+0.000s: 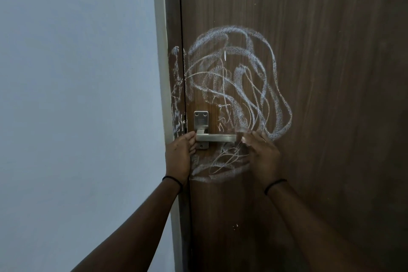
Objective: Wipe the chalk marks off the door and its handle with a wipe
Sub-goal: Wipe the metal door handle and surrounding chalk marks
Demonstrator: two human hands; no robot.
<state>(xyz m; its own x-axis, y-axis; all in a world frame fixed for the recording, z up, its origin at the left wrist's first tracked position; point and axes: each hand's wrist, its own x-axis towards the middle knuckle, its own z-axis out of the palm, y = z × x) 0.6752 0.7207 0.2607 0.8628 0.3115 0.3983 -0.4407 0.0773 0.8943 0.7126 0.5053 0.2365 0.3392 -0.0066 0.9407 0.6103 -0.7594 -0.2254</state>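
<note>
white chalk marks (pixel 238 82) loop in broad, grainy swirls and thin scratchy lines over the dark wood-grain door (pixel 331 73), mostly above the handle (pixel 215 138), with a smaller tangle and a smeared band below it. more chalk flecks streak the brown frame strip (pixel 176 86) just left of the door's edge. the handle is brushed metal: a straight, squared lever lying level, on a narrow upright plate with two screws at its top; the plate's lower end is partly hidden by the left hand. the left hand (pixel 180 154) is at the lever's pivot end, fingers curled by the plate; whether this grip truly clasps the metal i cannot tell. the right hand (pixel 263 152) is blurred, just right of the lever's free tip, fingers loosely extended toward the door; its grip looks open and holds nothing that shows. no part of a wipe can be made out. each wrist wears a thin black band (pixel 274 185). left of the frame runs a pale trim and a smooth bluish-white wall (pixel 77 95).
</note>
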